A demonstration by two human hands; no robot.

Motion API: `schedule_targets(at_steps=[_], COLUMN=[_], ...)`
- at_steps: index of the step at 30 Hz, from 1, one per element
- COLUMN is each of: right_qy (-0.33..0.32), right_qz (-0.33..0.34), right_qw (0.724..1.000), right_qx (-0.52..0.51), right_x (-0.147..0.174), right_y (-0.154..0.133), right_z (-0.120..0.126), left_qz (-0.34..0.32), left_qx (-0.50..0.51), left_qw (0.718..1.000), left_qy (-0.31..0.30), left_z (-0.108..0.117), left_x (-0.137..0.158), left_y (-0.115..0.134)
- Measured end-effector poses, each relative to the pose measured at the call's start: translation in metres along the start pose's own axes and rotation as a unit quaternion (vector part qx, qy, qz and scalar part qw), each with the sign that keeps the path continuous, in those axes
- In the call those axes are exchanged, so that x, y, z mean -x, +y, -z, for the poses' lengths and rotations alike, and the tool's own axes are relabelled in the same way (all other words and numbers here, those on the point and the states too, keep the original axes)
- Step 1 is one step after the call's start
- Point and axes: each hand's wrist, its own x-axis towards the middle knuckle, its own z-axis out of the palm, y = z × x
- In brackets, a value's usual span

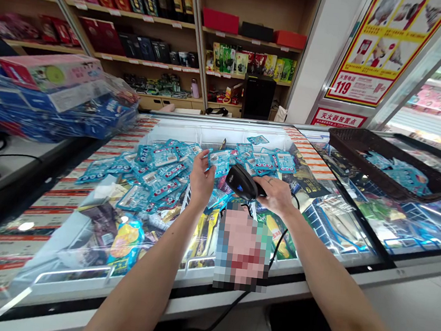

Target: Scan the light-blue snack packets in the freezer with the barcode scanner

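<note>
My right hand (pixel 275 194) grips a black barcode scanner (pixel 244 183), its head pointing left and its cable running down over the freezer's front edge. Just left of the scanner, my left hand (pixel 202 176) has its thumb and fingers closed on a small blue packet (pixel 220 160) with a white label. Many similar blue packets (pixel 159 177) lie scattered over the freezer's glass top (pixel 88 241), around and beyond both hands. A blurred-out pinkish object (pixel 241 242) lies on the glass below the scanner.
A dark brown basket (pixel 398 164) with more blue packets stands at the right. Boxes in plastic wrap (pixel 56 99) are piled at the left. Behind are shelves of goods (pixel 252 63) and a black computer tower (pixel 258 96). The scanner cable (pixel 223 314) hangs in front.
</note>
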Motion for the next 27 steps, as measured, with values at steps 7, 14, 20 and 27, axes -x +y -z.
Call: schedule_targets(at_steps=[7,14,20,27], right_qy=[0.017,0.028,0.026,0.036], right_qz=[-0.005,-0.097,-0.125,-0.157], right_qw=[1.000,0.993,0.989,0.985], right_qx=[0.011,0.055,0.069,0.068], right_x=[0.001,0.002,0.001,0.002], right_y=[0.001,0.006,0.006,0.007], right_z=[0.001,-0.001,0.001,0.001], left_qz=[-0.006,-0.051,-0.038,-0.046], left_qx=[-0.003,-0.060,-0.155,-0.254], left_qw=[1.000,0.993,0.971,0.951], left_qy=[-0.001,0.084,0.175,0.171], left_z=[-0.001,0.017,0.047,0.057], left_x=[0.000,-0.010,-0.021,-0.020], left_y=[-0.003,0.004,-0.001,-0.004])
